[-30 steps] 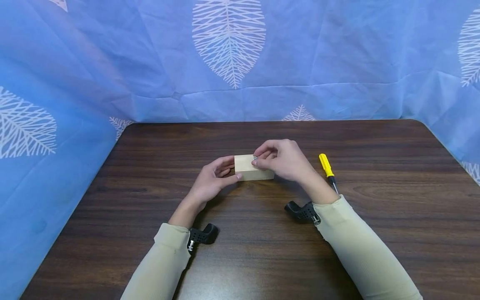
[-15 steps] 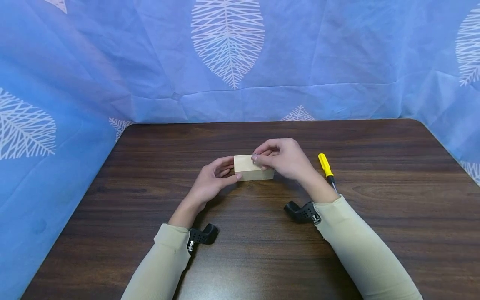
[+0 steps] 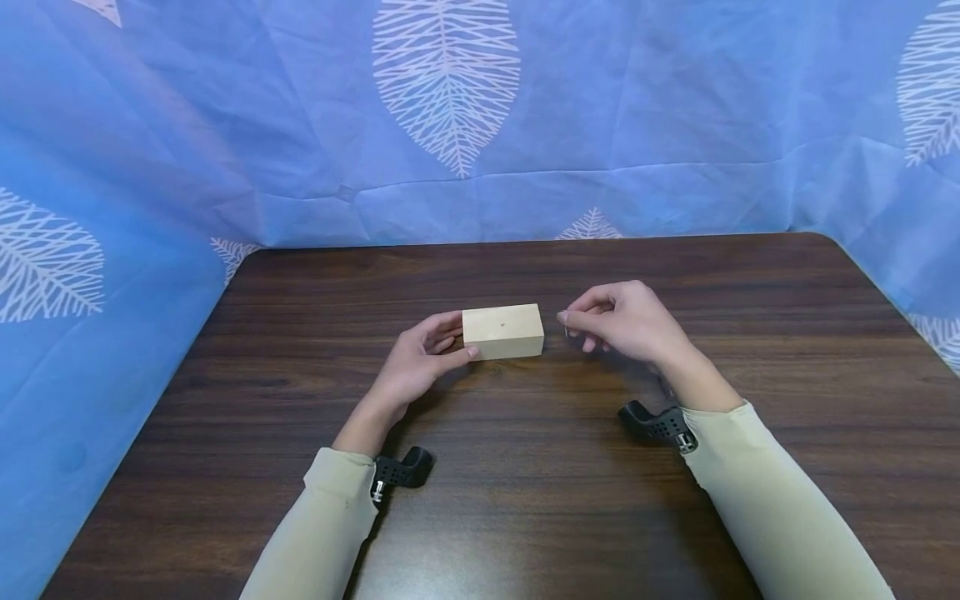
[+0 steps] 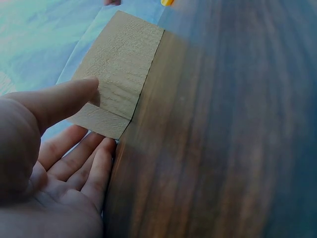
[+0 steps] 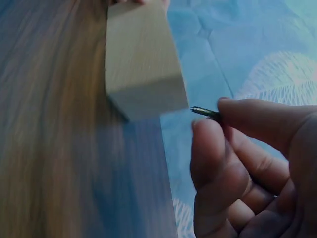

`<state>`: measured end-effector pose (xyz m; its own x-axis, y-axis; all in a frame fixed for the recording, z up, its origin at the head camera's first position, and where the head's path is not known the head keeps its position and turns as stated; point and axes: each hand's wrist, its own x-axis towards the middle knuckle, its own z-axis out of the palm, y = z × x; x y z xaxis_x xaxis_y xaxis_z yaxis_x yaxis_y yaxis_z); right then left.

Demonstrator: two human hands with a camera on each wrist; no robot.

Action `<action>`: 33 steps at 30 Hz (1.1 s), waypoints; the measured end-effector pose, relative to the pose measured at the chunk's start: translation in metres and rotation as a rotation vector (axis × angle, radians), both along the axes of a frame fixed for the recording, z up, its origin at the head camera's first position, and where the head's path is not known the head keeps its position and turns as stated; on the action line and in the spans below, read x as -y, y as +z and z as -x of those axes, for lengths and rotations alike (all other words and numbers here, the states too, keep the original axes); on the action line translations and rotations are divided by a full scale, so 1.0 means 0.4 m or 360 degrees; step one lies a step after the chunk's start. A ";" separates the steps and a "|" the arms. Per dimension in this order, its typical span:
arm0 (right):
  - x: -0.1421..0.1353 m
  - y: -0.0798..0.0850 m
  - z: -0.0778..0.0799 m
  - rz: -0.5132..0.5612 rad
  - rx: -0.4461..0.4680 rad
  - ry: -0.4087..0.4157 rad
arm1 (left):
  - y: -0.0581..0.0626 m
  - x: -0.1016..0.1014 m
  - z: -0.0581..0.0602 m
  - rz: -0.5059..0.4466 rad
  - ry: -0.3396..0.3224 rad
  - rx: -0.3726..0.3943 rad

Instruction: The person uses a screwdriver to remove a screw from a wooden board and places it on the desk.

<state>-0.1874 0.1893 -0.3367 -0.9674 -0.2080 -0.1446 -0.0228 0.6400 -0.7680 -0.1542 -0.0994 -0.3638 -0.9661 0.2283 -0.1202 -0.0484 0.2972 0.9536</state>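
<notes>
A pale wooden block (image 3: 501, 342) lies on the brown table, with a small dark hole (image 3: 502, 324) in the middle of its top face. My left hand (image 3: 408, 364) holds the block's left end: the thumb presses the near side, and the other fingers reach round the end. To the right of the block, my right hand (image 3: 630, 321) pinches a small metal screw (image 5: 205, 113) between thumb and fingertip. In the right wrist view the screw's slim end sticks out toward the block's corner.
The wood-grain table (image 3: 480, 483) ends at a blue cloth (image 3: 315, 125) with white leaf patterns. A yellow handle end (image 4: 167, 2) peeks in at the top of the left wrist view; in the head view the right arm covers that screwdriver.
My right hand has lifted off the block's top and moved right with the screw, baring the hole. It now covers the yellow screwdriver. The left hand keeps its hold on the block.
</notes>
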 end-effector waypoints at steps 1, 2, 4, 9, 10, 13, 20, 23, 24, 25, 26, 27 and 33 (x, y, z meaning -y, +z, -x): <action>-0.008 -0.003 -0.001 -0.0040 0.0010 0.0007 | -0.012 0.004 0.006 -0.0003 0.0000 -0.0008; -0.015 -0.004 -0.003 -0.0086 0.0016 0.0015 | -0.024 0.008 0.013 0.0001 0.0001 -0.0015; -0.026 -0.010 -0.004 -0.0147 0.0044 0.0021 | -0.047 0.016 0.025 0.0004 0.0009 -0.0028; -0.036 -0.030 -0.003 -0.0290 0.0095 0.0025 | -0.082 0.028 0.045 0.0024 0.0027 -0.0045; -0.036 -0.034 -0.003 -0.0325 0.0096 0.0025 | -0.081 0.028 0.045 0.0024 0.0027 -0.0045; -0.034 -0.040 -0.003 -0.0448 0.0092 0.0029 | -0.083 0.027 0.044 0.0030 0.0039 -0.0035; -0.029 -0.045 -0.010 -0.0589 0.0102 0.0014 | -0.088 0.022 0.040 0.0016 0.0034 -0.0029; -0.031 -0.044 -0.015 -0.0596 0.0107 0.0005 | -0.091 0.020 0.041 0.0006 0.0025 -0.0031; -0.033 -0.043 -0.015 -0.0597 0.0105 0.0004 | -0.091 0.020 0.042 0.0006 0.0022 -0.0034; -0.034 -0.042 -0.014 -0.0600 0.0105 0.0000 | -0.090 0.020 0.044 0.0007 0.0019 -0.0036; -0.035 -0.039 -0.015 -0.0603 0.0104 0.0002 | -0.090 0.019 0.045 0.0009 0.0017 -0.0035; -0.035 -0.036 -0.016 -0.0603 0.0102 0.0006 | -0.089 0.020 0.046 0.0007 0.0015 -0.0036; -0.037 -0.006 -0.041 -0.0661 -0.0075 0.0033 | -0.077 0.043 0.039 -0.0097 -0.0012 -0.0031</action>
